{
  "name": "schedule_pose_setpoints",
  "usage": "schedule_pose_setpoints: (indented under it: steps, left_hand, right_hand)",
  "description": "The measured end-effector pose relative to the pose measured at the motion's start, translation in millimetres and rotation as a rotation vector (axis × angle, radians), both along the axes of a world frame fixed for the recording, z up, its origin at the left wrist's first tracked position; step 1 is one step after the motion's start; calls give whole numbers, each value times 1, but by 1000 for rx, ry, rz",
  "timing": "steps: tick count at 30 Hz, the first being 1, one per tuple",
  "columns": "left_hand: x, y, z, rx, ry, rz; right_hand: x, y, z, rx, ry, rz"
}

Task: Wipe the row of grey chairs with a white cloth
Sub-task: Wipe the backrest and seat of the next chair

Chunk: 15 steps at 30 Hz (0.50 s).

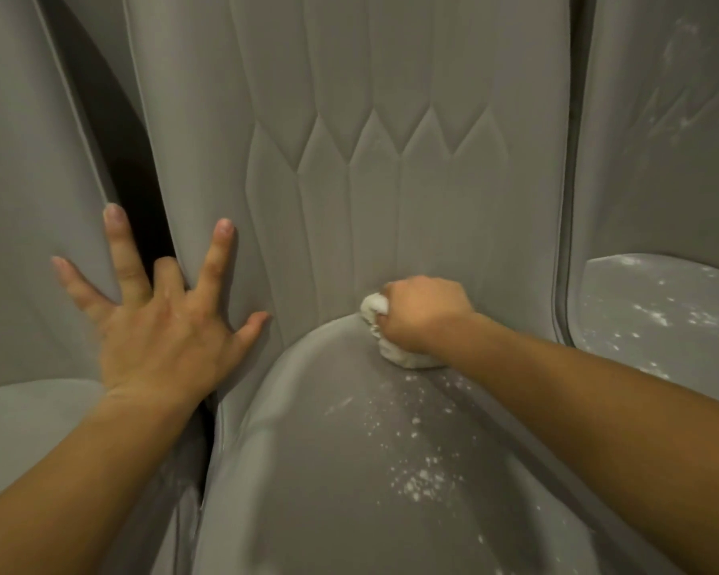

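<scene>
A grey padded chair point(349, 193) with a quilted backrest fills the middle of the view. My right hand point(422, 313) is closed on a bunched white cloth point(380, 325), pressed where the seat meets the backrest. White powdery specks point(420, 471) dot the seat in front of the cloth. My left hand point(158, 321) rests flat with fingers spread on the left edge of this chair's backrest, spanning the dark gap point(142, 201) to the chair on the left.
A second grey chair point(26, 201) stands close on the left. A third grey chair point(661, 159) on the right carries white smears on its backrest and white specks on its seat point(656, 309).
</scene>
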<state>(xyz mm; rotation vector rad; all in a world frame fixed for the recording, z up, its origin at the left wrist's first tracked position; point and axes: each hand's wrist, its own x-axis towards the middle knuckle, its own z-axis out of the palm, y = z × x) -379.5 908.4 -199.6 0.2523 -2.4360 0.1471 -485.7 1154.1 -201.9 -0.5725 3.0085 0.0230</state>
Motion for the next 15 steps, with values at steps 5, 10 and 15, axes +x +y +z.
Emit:
schedule_pose_setpoints:
  steps: [5,10,15]
  left_hand:
    - [-1,-1,0,-2,9,10]
    - [-1,1,0,6,9,9]
    - [-1,0,0,-22,-11,32]
  right_hand:
    - [4,52,-2,94,63,-51]
    - [14,36,-4,-142,193,121]
    - [29,-38,-13,-156,115,332]
